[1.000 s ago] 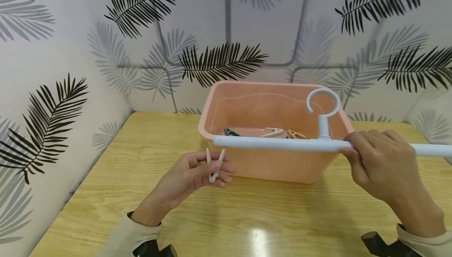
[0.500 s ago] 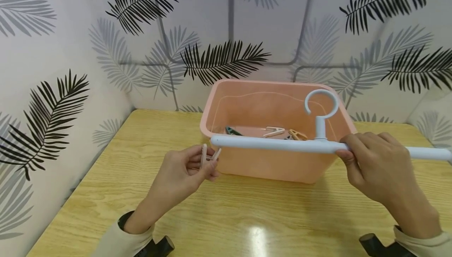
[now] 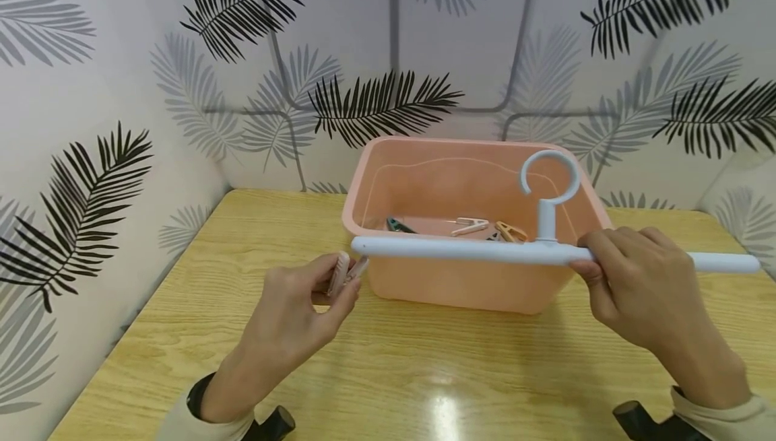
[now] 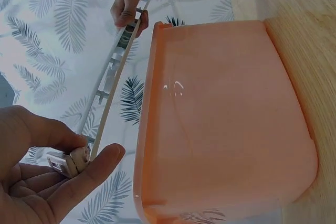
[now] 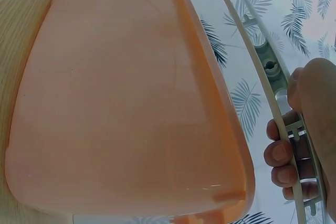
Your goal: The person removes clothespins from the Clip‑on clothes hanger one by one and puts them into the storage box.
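My left hand (image 3: 287, 323) pinches a pale clothespin (image 3: 338, 275) between thumb and fingers, right by the left end of a light-blue hanger (image 3: 455, 248). In the left wrist view the clothespin (image 4: 63, 164) is seen end-on, close to the tip of the hanger (image 4: 108, 108). My right hand (image 3: 649, 293) grips the hanger's bar to the right of its round hook (image 3: 576, 178), holding the bar level in front of the bin's near rim. From the right wrist view, the fingers (image 5: 283, 153) wrap the ribbed, hollow underside of the bar (image 5: 265, 85).
A peach plastic bin (image 3: 451, 286) stands on the wooden table (image 3: 388, 374), behind the hanger. Inside lie a dark green clothespin (image 3: 399, 225), a white one (image 3: 471, 225) and an orange-yellow one (image 3: 509, 231). A leaf-patterned wall (image 3: 254, 158) rises behind the table.
My left hand has moved left and turned with the clothespin, whose arms now stand differently in the fingers. The hanger has shifted slightly left with my right hand.
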Demonstrator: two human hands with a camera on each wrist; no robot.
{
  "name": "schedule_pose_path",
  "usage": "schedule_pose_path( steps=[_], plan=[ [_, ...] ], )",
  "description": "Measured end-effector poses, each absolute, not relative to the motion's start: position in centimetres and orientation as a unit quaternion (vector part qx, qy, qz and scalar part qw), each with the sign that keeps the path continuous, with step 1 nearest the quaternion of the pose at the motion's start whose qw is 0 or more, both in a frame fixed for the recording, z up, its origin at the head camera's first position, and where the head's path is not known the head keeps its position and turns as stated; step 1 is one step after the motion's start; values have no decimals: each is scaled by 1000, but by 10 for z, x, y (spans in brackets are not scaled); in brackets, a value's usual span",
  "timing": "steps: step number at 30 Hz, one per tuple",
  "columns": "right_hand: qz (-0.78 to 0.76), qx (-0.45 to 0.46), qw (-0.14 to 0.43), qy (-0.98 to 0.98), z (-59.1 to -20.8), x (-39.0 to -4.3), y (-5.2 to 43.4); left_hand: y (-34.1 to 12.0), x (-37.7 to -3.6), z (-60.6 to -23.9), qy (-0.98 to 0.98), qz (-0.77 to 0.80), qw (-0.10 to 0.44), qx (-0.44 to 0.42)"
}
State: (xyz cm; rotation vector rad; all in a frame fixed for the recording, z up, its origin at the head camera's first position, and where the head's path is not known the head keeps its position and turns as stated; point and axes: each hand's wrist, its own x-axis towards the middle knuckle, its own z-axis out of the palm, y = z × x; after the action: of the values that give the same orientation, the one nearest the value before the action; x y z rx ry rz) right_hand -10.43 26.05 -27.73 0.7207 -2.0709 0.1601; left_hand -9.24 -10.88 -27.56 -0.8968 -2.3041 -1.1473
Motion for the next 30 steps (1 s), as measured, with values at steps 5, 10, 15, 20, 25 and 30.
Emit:
schedule_pose_path(
  steps=[5, 10, 15, 20, 25, 30],
  plan=[
    [58, 296, 459, -836, -276, -104, 260, -110, -90, -273, -844, -385, 202, -315],
    [54, 297, 465, -832, -276, -105, 259, -110, -89, -273, -857, -339, 226, -317],
    [54, 289, 470, -832, -275, -105, 261, -110, -88, -273, -859, -334, 231, -312],
    [57, 295, 468, -831, -276, -105, 261, -111, -89, -274, -859, -337, 224, -313],
    [55, 291, 467, -833, -277, -105, 262, -111, -89, -275, -862, -329, 229, -310],
    [54, 289, 468, -834, -276, -105, 262, -111, -89, -274, -866, -317, 238, -307]
  ],
)
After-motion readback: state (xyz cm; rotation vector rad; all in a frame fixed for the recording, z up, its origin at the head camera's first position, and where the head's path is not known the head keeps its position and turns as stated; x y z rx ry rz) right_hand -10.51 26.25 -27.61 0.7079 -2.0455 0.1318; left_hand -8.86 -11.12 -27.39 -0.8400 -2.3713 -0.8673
